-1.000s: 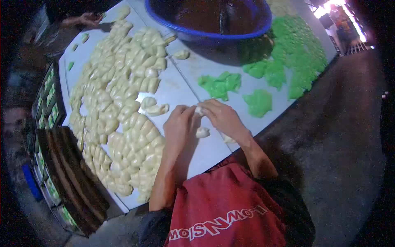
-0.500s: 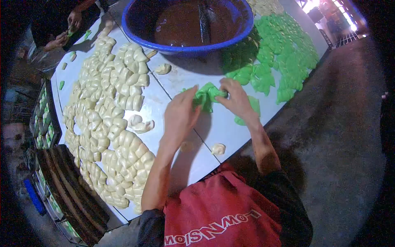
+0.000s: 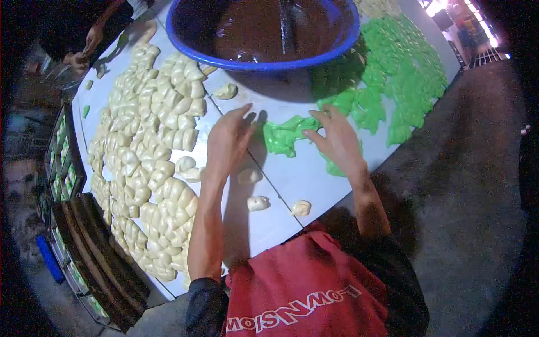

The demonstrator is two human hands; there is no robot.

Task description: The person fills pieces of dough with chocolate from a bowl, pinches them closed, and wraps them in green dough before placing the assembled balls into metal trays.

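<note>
My left hand (image 3: 227, 140) is stretched flat over the white table (image 3: 292, 180), fingers apart, holding nothing, just left of a small heap of green dough pieces (image 3: 286, 135). On the other side of that heap, my right hand (image 3: 337, 137) has its fingers spread, fingertips touching the heap's edge. Three small cream dough lumps lie near the table's front edge: one (image 3: 249, 176) under my left wrist, one (image 3: 257, 203) nearer me, one (image 3: 301, 208) to the right.
A large mass of cream dough pieces (image 3: 151, 151) covers the left of the table. More green pieces (image 3: 404, 78) fill the right. A blue basin (image 3: 264, 33) of brown filling stands at the back. Another person's hands (image 3: 84, 50) work at far left. Dark trays (image 3: 95, 253) sit below left.
A second ago both hands pinched a cream piece near the front edge. Then they reached to the green heap and gripped it. Now the fingers have spread, the left hand off the heap.
</note>
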